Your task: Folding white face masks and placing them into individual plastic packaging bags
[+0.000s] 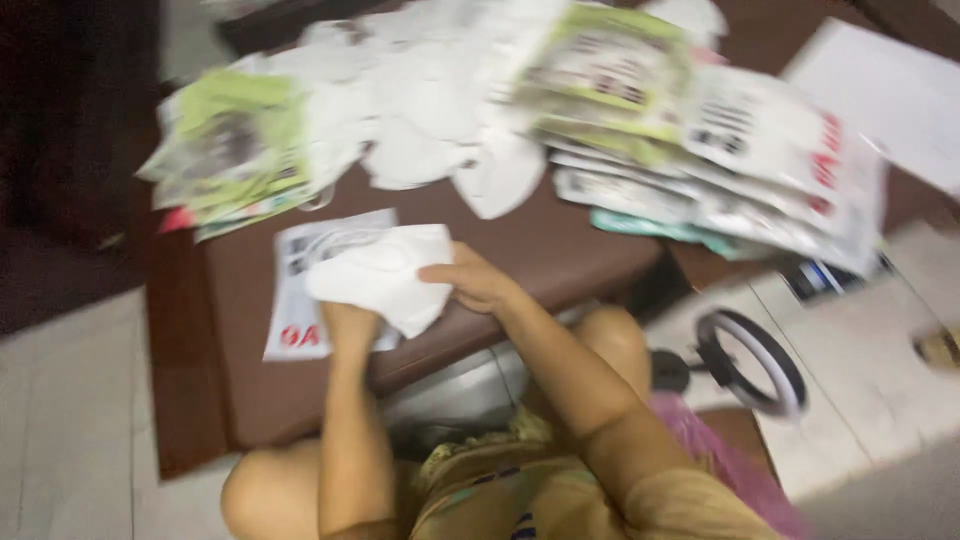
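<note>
Hands meet on one white face mask, which we hold just above a brown table near its front edge. Our left hand comes up from below and grips the lower left part of the mask; its fingers are mostly hidden behind the fabric. Our right hand closes on the right edge of the mask, thumb on top, so both hands are clamped on the same item and sit close together. Under the mask lies a flat clear packet with black and red print, resting on the table. Farther back we see a loose heap of white masks in the middle of the table, a stack of green and white packets to the left of it, and a larger fanned stack of printed packets to the right, overhanging the table edge. A black ring light lies on the pale tiled floor to the right of our knees. Motion blur softens the whole view, so we cannot read finer detail on the packets
</note>
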